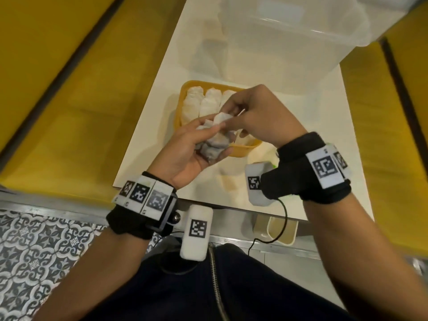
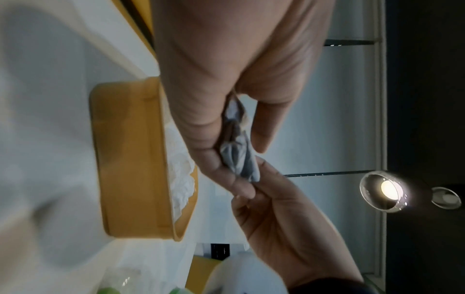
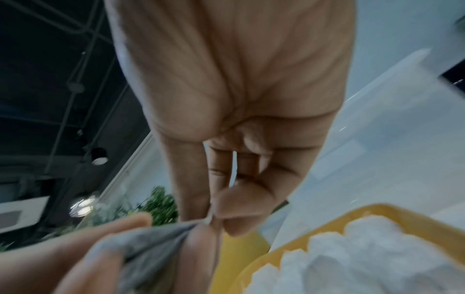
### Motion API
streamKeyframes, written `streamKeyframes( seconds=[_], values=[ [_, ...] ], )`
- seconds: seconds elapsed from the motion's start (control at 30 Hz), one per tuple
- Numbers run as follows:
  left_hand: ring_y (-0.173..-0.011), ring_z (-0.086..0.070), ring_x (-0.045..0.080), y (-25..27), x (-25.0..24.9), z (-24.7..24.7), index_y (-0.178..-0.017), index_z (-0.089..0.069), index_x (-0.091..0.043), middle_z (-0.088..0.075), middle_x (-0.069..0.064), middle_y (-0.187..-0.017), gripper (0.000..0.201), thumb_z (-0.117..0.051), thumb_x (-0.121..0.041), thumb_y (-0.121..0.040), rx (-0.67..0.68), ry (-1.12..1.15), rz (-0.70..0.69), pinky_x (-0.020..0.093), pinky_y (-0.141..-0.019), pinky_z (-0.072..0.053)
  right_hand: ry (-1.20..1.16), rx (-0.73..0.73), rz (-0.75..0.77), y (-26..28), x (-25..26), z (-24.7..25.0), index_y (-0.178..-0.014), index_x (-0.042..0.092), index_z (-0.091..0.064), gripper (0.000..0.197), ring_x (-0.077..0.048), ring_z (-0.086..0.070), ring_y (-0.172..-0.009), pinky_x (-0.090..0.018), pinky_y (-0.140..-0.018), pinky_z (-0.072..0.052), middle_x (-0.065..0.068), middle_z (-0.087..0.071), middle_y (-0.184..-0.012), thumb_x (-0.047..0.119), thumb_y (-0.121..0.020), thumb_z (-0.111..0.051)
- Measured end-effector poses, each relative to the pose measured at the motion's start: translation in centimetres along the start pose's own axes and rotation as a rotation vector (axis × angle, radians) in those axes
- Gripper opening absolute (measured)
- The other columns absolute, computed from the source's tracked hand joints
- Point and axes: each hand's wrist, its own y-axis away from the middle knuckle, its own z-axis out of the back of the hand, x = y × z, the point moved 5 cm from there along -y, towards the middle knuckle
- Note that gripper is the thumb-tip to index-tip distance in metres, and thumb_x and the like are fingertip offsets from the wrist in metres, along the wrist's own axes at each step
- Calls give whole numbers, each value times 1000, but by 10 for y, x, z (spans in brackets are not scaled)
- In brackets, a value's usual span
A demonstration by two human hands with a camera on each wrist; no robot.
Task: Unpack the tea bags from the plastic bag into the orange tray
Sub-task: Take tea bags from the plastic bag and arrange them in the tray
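Observation:
The orange tray (image 1: 183, 105) sits mid-table with white tea bags (image 1: 201, 104) lying side by side in it. Just above its near edge, my left hand (image 1: 217, 140) cups a crumpled grey-white tea bag bundle (image 1: 212, 148), palm up. My right hand (image 1: 228, 117) pinches the bundle's top corner between thumb and forefinger. The left wrist view shows the bundle (image 2: 239, 159) between my left thumb and fingers beside the tray (image 2: 130, 159). In the right wrist view the pinch (image 3: 212, 218) meets the bundle (image 3: 151, 238). Crinkled clear plastic with green bits (image 2: 125, 282) lies by the tray's near end.
A large clear plastic bin (image 1: 289, 42) stands at the back of the white table (image 1: 148, 147). Yellow benches (image 1: 69, 112) flank the table on both sides. Small beige containers (image 1: 281, 230) sit below the table's front edge.

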Motion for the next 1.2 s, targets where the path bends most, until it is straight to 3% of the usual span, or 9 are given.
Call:
streamKeyframes(
  seconds=[0.17,0.3,0.47,0.6,0.7,0.87,0.93,1.03,1.2],
  values=[
    [-106,-62,31,1,8,-4,-120,-56,0,-63,17,-122,34,-35,0,-94,27,132,68,41,-88,-54,-147,-200,-61,18,-22,17,-76,13,-69,13,-14,-56,-59,-23,-49,-49,-9,-61,-72,4,-73,-78],
    [-111,-58,38,-2,11,-2,-132,-46,5,-51,26,-133,41,-32,8,-94,0,92,59,41,-92,-51,-212,-302,-73,34,-31,34,-72,10,-67,14,-21,-59,-62,-26,-50,-52,-20,-62,-74,4,-71,-79],
    [-103,-63,32,-6,12,-1,-130,-47,2,-63,22,-119,36,-37,7,-96,-15,69,-1,34,-86,-56,-287,-252,-65,48,-28,38,-77,3,-70,12,-26,-60,-63,-46,-70,-59,-32,-62,-78,1,-70,-79],
    [-99,-68,27,-11,10,3,-124,-48,-3,-67,18,-110,31,-41,6,-95,-62,94,-65,33,-79,-59,-314,-133,-29,57,-18,31,-81,-3,-71,11,-25,-60,-64,-41,-72,-59,-34,-63,-80,-2,-73,-78],
    [-91,-70,24,-16,8,7,-117,-52,-5,-67,15,-107,27,-46,6,-93,-144,98,-101,34,-81,-58,-303,-61,-8,59,-12,24,-80,-4,-72,8,-24,-61,-63,-43,-72,-58,-28,-67,-76,-1,-74,-77],
    [-82,-68,15,-19,5,12,-101,-58,-11,-66,7,-94,20,-56,5,-89,-255,54,-156,26,-70,-59,-264,-84,-37,57,-18,22,-80,-2,-73,10,-19,-61,-60,-44,-71,-57,-20,-70,-75,4,-74,-79],
    [-80,-66,15,-19,4,13,-98,-57,-12,-64,6,-91,21,-58,6,-87,-273,32,-189,22,-61,-56,-312,-112,-50,56,-21,22,-85,-5,-72,16,-27,-66,-65,-46,-75,-58,-23,-71,-82,4,-74,-79],
    [-76,-65,14,-19,3,11,-98,-56,-11,-62,4,-84,23,-59,8,-86,-275,5,-241,22,-62,-56,-408,-129,-62,54,-20,18,-86,-6,-70,15,-34,-68,-74,-51,-79,-57,-29,-70,-92,2,-75,-77],
    [-75,-69,13,-19,-1,1,-97,-54,-10,-59,3,-80,26,-60,12,-83,-233,-46,-305,23,-64,-55,-485,-92,-73,49,-18,1,-84,-7,-69,15,-43,-69,-82,-55,-79,-56,-28,-70,-88,2,-76,-76]
  ],
)
